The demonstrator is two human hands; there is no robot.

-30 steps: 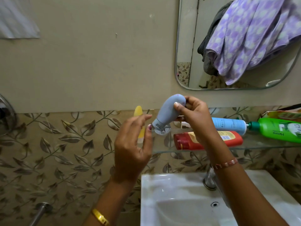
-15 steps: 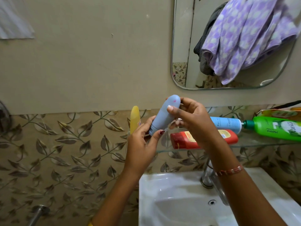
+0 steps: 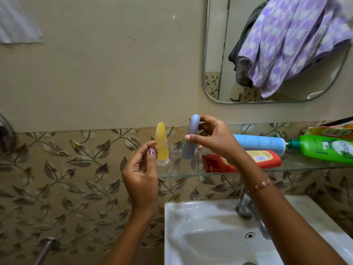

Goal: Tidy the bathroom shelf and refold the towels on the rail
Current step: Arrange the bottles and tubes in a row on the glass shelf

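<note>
My right hand (image 3: 214,142) grips a grey-blue bottle (image 3: 190,136) nearly upright, cap end down, just above the left part of the glass shelf (image 3: 305,167). My left hand (image 3: 141,173) hovers below and left of it, fingers loosely curled, holding nothing. A yellow bottle (image 3: 162,143) stands cap down at the shelf's left end. A red bottle (image 3: 248,161), a light blue tube (image 3: 259,142) and a green bottle (image 3: 324,146) lie on their sides along the shelf. A purple patterned towel (image 3: 290,44) and a grey one (image 3: 240,54) show bunched in the mirror.
A white sink (image 3: 206,234) with a chrome tap (image 3: 246,207) sits under the shelf. An orange packet (image 3: 328,131) lies at the shelf's far right. A metal pipe (image 3: 45,247) shows at lower left, a chrome fitting (image 3: 5,131) at the left edge.
The left hand let go of the grey-blue bottle's cap end and drew back down and left. The right hand turned the bottle upright and lowered it toward the shelf.
</note>
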